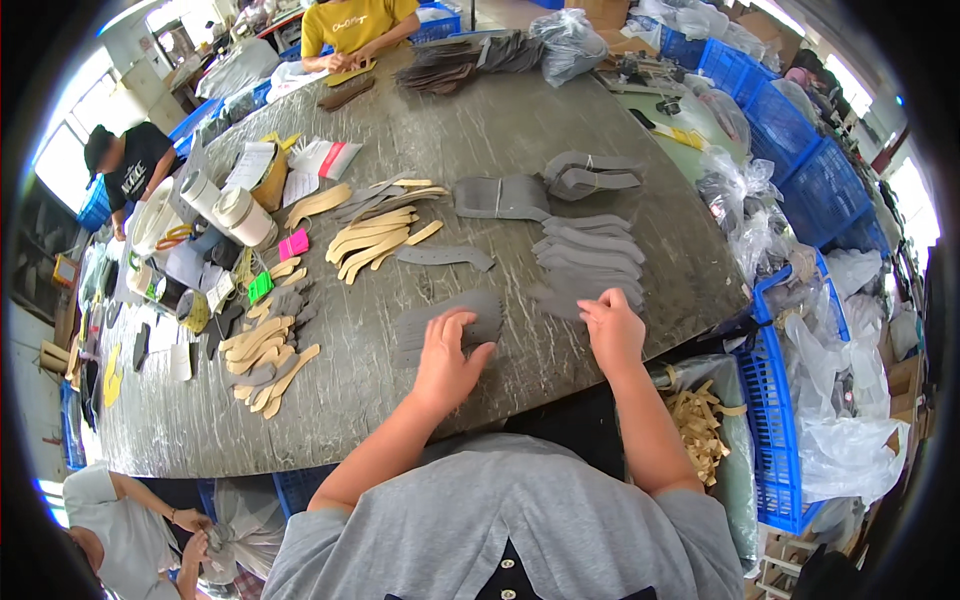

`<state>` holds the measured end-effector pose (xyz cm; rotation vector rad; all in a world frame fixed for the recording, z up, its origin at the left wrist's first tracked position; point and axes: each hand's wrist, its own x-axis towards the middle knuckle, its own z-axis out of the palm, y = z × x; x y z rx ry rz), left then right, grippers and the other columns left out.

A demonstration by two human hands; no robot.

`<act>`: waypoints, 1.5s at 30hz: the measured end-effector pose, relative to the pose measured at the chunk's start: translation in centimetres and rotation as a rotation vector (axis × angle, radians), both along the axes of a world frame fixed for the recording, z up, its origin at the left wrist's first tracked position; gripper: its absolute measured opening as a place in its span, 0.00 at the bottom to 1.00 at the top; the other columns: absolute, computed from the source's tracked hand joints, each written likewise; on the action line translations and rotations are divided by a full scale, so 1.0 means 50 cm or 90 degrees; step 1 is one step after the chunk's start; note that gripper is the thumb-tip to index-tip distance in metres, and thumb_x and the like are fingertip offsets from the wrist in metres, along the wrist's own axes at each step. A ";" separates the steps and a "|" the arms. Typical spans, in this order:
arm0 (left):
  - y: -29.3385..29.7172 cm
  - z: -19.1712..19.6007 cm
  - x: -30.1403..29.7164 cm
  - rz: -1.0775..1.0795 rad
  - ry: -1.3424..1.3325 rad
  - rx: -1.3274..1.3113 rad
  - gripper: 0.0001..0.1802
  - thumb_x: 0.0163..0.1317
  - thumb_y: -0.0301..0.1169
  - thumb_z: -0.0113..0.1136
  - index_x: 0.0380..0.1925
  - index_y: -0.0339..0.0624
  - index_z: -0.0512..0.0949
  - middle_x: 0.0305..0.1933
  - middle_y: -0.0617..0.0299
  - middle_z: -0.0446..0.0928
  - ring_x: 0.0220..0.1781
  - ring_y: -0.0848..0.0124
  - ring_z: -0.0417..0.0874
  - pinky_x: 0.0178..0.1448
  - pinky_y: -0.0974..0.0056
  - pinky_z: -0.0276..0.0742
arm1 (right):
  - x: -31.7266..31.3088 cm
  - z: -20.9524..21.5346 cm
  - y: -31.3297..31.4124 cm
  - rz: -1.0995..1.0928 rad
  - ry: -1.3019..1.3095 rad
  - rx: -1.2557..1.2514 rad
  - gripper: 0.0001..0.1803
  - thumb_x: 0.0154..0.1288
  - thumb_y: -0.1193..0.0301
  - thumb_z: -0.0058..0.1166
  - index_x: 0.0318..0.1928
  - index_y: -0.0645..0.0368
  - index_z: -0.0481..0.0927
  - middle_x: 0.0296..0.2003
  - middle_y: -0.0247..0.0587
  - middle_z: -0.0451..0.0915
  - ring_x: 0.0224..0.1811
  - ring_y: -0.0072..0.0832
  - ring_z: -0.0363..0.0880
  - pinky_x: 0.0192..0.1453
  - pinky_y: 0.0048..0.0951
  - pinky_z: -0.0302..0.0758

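Observation:
My left hand (447, 362) rests on a fanned stack of grey cut pieces (420, 325) near the table's front edge, its fingers bent and its thumb held apart. Farther right, my right hand (613, 330) pinches a grey cut piece (560, 302), which looks smeared by motion. Just beyond it lies an overlapping row of curved grey pieces (590, 250). A single curved grey piece (445, 257) lies beyond my left hand. Farther back are a tied grey bundle (495, 197) and another tied bundle of curved strips (595, 178).
Tan curved pieces (370, 240) and a mixed tan and grey heap (270, 355) cover the left side. White tubs (245, 218) stand behind them. Blue crates (770, 430) line the right, beside a bag of tan scraps (697, 430). A person in yellow (360, 25) works across the table (640, 130).

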<state>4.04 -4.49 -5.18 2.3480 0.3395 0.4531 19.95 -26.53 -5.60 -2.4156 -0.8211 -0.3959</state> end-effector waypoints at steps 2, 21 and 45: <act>0.010 0.013 0.001 0.022 0.043 0.214 0.35 0.59 0.44 0.65 0.63 0.40 0.67 0.71 0.47 0.62 0.75 0.53 0.58 0.74 0.43 0.53 | 0.027 -0.017 0.010 -0.015 -0.023 0.038 0.07 0.56 0.72 0.63 0.36 0.50 0.87 0.33 0.37 0.76 0.31 0.38 0.80 0.34 0.37 0.76; 0.035 -0.027 -0.018 0.008 0.117 0.266 0.33 0.65 0.47 0.56 0.65 0.40 0.67 0.73 0.51 0.62 0.76 0.57 0.57 0.77 0.47 0.47 | -0.140 0.063 -0.337 -0.269 -0.011 0.299 0.21 0.63 0.68 0.58 0.54 0.65 0.75 0.52 0.46 0.77 0.51 0.37 0.76 0.59 0.41 0.70; 0.270 -0.032 0.190 -0.046 0.134 0.299 0.11 0.52 0.33 0.66 0.37 0.45 0.80 0.42 0.58 0.80 0.53 0.56 0.76 0.58 0.53 0.69 | -0.293 0.442 0.228 1.041 -0.225 0.738 0.32 0.66 0.59 0.56 0.67 0.52 0.64 0.55 0.36 0.69 0.60 0.34 0.64 0.57 0.42 0.70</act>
